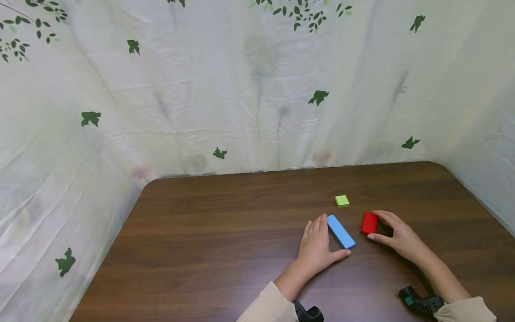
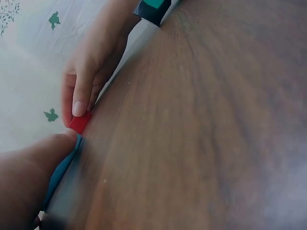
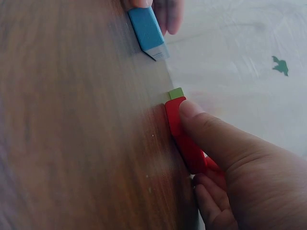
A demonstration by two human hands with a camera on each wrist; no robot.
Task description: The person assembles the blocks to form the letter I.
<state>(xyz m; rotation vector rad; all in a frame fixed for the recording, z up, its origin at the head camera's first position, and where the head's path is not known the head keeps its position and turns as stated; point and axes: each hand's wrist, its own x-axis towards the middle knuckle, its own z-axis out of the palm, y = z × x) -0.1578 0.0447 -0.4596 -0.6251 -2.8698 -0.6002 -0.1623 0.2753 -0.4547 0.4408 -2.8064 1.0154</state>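
Observation:
On the brown table (image 1: 225,232) lie a long blue block (image 1: 340,231), a red block (image 1: 369,222) and a small green block (image 1: 342,201). My left hand (image 1: 327,239) lies flat beside the blue block, fingers along its left side and thumb touching its near end. My right hand (image 1: 376,225) pinches the red block between forefinger and thumb. The right wrist view shows the thumb pressed on the red block (image 3: 180,134), the green block (image 3: 176,93) just past it and the blue block (image 3: 146,31) farther off. The left wrist view shows the red block (image 2: 79,123) and the blue block (image 2: 60,175).
A white cloth with green leaf prints (image 1: 257,89) hangs close around the table's back and both sides. The table's far edge runs just behind the green block. Black wrist-worn cameras (image 1: 418,302) sit at the near edge. Bare wood stretches to the left.

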